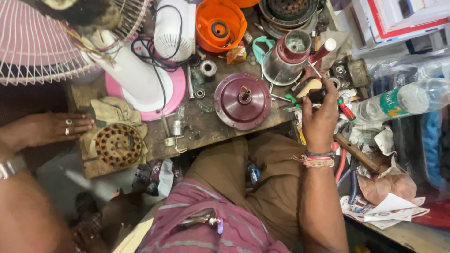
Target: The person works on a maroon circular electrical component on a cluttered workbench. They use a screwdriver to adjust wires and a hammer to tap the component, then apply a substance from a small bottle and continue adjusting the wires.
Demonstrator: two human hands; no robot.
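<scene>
The right hand (320, 119) is up over the right end of the workbench (211, 129), fingers curled shut around a small dark tool (318, 95) with a pale handle, right at the bench's front edge. Just beyond its fingertips stands a maroon motor (287, 57), tilted in a metal housing, and to its left lies a round maroon cover plate (242, 100), flat, close to the edge.

The left hand (51, 129) lies flat and open on the far left, fingers spread, rings showing, fingertips touching a tan rag (112, 112). On that rag rests a copper-wound coil (117, 145), near the bench's front-left corner.

Free space is scarce: a bare strip runs between the plate and the rag, dotted with small metal bits. Behind it, a white fan stand on a pink base (140, 79), a pink wire fan guard (37, 47) and an orange plastic cover (220, 23) crowd the back. To the right, a plastic bottle (403, 99), pliers and crumpled paper (379, 206) pile up.
</scene>
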